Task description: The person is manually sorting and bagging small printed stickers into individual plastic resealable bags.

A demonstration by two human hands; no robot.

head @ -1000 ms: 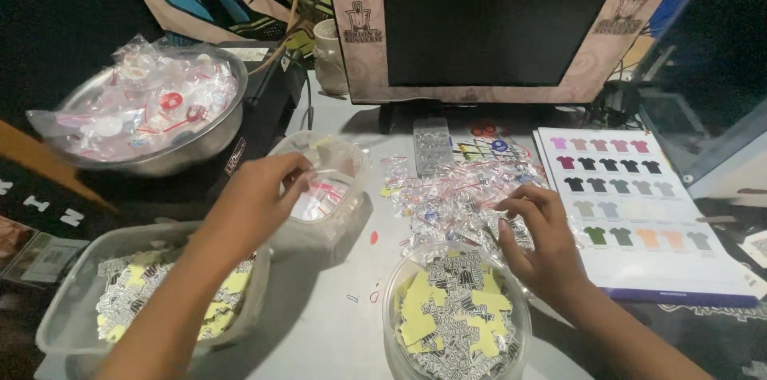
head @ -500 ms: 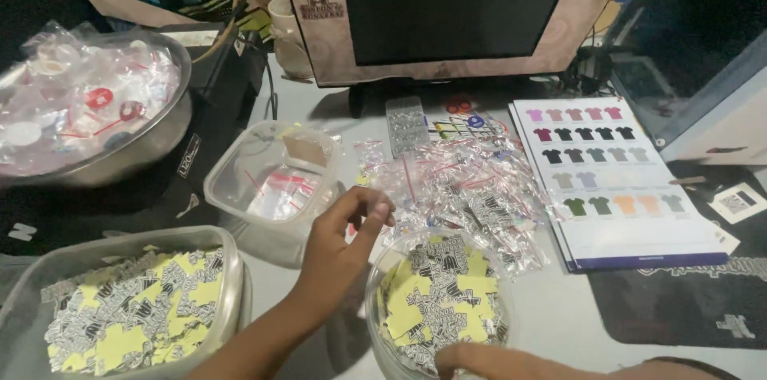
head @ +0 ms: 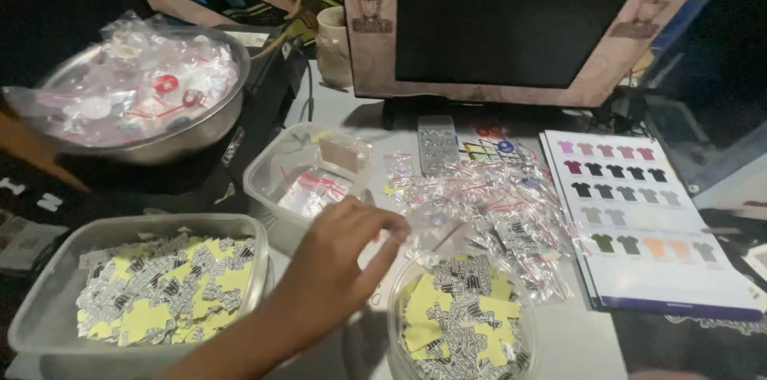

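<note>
- Head view: the left hand (head: 335, 268) reaches in from the lower left, fingers (head: 383, 224) curled narrow, with thumb and forefinger pinched on the edge of a small clear zip bag (head: 438, 234) that sits just above the round tub (head: 459, 320).
- The right hand is out of the picture, so its fingers cannot be judged.
- The pinched bag lies at the near edge of a loose pile of small zip bags (head: 487, 204) spread on the table (head: 575, 340); they are thin and slippery, so a light pinch could lift two at once or let the bag slide back into the heap.
- The forearm hangs low beside the round tub's rim; a sideways sweep could knock it and scatter its contents.
- Round tub: yellow and black-and-white shirt-shaped stickers, heaped.
- Rectangular tub (head: 48, 292), lower left: more of the same stickers, filling most of it.
- Smaller clear tub (head: 268, 168), just beyond the hand: a few zip bags and a tan card.
- Metal bowl (head: 200, 128), upper left: filled bags holding red and white items, too small to identify.
- Colour chart of shirts (head: 639, 220) lies right of the pile; a monitor (head: 519, 20) stands behind.
</note>
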